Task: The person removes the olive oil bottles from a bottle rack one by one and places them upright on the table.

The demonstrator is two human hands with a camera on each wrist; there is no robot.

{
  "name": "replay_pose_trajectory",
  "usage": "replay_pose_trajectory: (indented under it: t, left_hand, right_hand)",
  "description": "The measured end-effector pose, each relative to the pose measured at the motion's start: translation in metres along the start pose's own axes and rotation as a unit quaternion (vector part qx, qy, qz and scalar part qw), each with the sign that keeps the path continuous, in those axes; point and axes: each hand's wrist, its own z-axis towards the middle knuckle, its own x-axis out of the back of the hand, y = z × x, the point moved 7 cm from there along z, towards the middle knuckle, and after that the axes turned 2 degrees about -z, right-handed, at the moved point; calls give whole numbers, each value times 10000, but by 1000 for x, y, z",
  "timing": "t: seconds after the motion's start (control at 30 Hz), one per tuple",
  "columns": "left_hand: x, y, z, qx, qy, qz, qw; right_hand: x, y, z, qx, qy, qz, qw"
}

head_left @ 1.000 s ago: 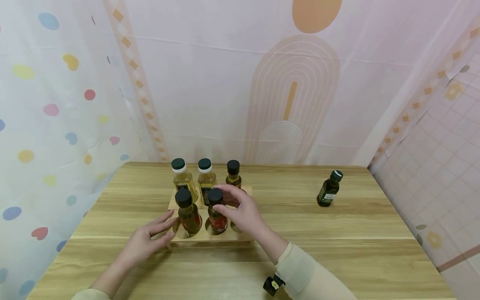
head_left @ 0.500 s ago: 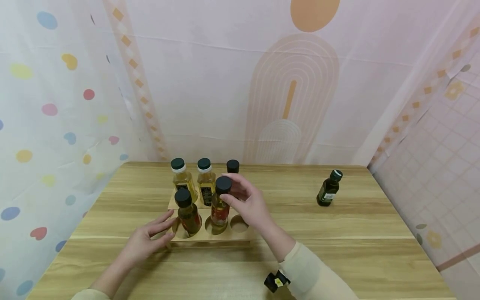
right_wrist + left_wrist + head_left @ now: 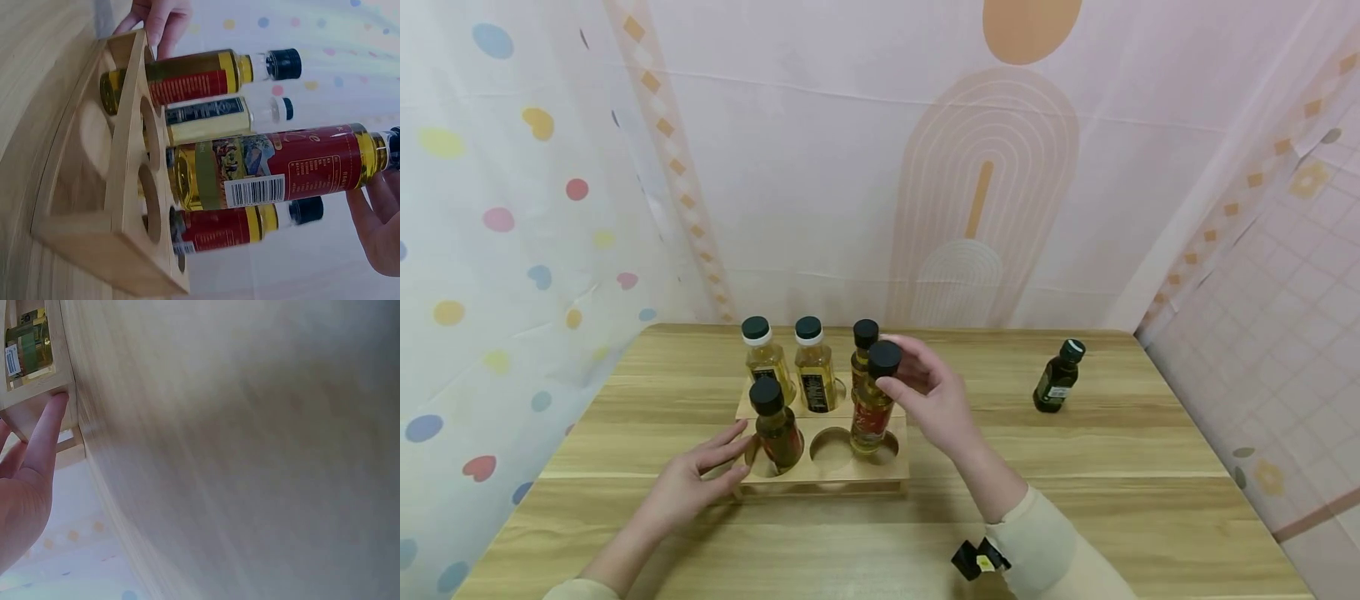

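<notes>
My right hand point(image 3: 938, 402) pinches a red-labelled oil bottle point(image 3: 872, 412) near its black cap, thumb on the near side. In the right wrist view the bottle's base hangs just off the top board of the wooden bottle rack point(image 3: 128, 181), over the front row. Head view: the base overlaps the front right hole; the front middle hole holds nothing. My left hand point(image 3: 688, 483) touches the rack's left end with fingers extended; in the left wrist view one straight finger point(image 3: 45, 440) presses the end panel. Another red-labelled bottle point(image 3: 780, 437) stands in the front left hole.
Behind, the upper row holds two pale oil bottles point(image 3: 815, 375) with green caps and a black-capped bottle point(image 3: 865, 335), partly hidden by the held one. A small dark green bottle point(image 3: 1056, 383) stands at right on the wooden table point(image 3: 1112, 508). A patterned curtain point(image 3: 820, 183) closes off the back.
My right hand has lifted the red-labelled oil bottle out of the front middle hole and carried it right, over the front right hole. My left hand has stayed at the rack's end.
</notes>
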Motion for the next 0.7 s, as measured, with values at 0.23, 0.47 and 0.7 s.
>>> replay_pose_trajectory:
  t: [0.23,0.47,0.7]
  left_hand:
    - [-2,-4,0,103,-30,144,9998]
    - [-1,-4,1,108,-15,31,9999]
    - [1,0,1,37,15,-17,10000]
  right_hand:
    - [30,3,-7,66,285,-268,9992]
    - [66,10,-17,-65,664,-671,9955]
    - [105,17,-30,-130,1070,-920,9899]
